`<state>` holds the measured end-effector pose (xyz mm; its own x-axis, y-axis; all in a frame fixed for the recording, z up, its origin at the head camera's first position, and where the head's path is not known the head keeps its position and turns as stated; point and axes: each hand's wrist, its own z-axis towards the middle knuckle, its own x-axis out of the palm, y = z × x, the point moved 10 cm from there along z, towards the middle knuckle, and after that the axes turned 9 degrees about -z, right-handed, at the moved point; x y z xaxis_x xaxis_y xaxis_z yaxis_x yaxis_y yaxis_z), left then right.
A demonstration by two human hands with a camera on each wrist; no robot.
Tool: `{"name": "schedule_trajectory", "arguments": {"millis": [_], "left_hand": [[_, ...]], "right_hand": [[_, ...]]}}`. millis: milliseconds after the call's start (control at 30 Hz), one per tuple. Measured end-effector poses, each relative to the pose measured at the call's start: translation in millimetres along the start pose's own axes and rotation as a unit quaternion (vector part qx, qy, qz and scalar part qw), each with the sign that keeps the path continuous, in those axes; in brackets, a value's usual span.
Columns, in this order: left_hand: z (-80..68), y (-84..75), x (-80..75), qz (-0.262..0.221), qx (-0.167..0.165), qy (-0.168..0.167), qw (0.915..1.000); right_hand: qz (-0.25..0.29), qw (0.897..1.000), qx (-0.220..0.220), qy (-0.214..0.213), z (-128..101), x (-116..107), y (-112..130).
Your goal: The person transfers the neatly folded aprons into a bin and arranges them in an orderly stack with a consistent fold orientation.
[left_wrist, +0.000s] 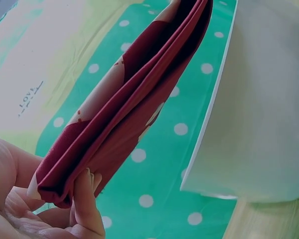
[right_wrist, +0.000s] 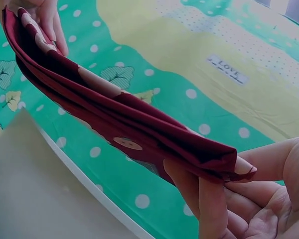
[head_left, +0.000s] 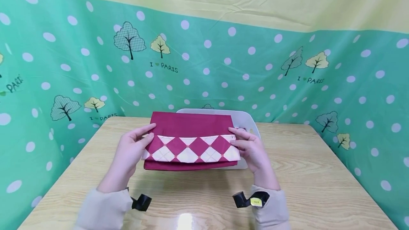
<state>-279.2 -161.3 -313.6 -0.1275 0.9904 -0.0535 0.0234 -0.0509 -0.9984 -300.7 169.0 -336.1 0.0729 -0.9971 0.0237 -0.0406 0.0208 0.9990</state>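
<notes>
1. Left hand [head_left: 132, 148] grips the left end of the folded maroon cloth [head_left: 191, 141], thumb on top and fingers underneath; the left wrist view shows a fingertip [left_wrist: 84, 196] at the corner of the stacked layers.
2. Right hand [head_left: 250, 148] grips the right end the same way, pinching the folded edge between thumb and fingers [right_wrist: 209, 199].
3. Cloth sits at the centre of the head view, held flat just above the wooden worktop [head_left: 319, 180], with its argyle diamond band [head_left: 191, 149] facing up toward the camera. A white board [head_left: 243, 120] lies under and behind it; whether the cloth touches it, cannot tell.
4. Risk: several loose layers show in both wrist views and only the ends are pinched, so inner layers could slide out and the fold could fall open.
5. Risk: the middle is unsupported and could sag, skewing the edges.
6. Risk: uneven pull between the two hands could twist the bundle and misalign the diamond band.
7. Risk: the far edge could catch the white board and nudge it toward the green polka-dot backdrop [head_left: 223, 63].
</notes>
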Motion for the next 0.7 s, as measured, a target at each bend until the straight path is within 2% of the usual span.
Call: {"name": "schedule_trajectory", "arguments": {"millis": [400, 700], "left_hand": [[2.5, -3.8, 19.9, -0.013, 0.013, 0.013, 0.9997], [8.5, -2.4, 21.1, -0.004, 0.012, 0.003, 0.9999]], "right_hand": [[0.024, 1.0, 0.002, -0.008, -4, -17, 0], [-0.045, 0.998, 0.013, -0.035, -3, -20, -5]]}}
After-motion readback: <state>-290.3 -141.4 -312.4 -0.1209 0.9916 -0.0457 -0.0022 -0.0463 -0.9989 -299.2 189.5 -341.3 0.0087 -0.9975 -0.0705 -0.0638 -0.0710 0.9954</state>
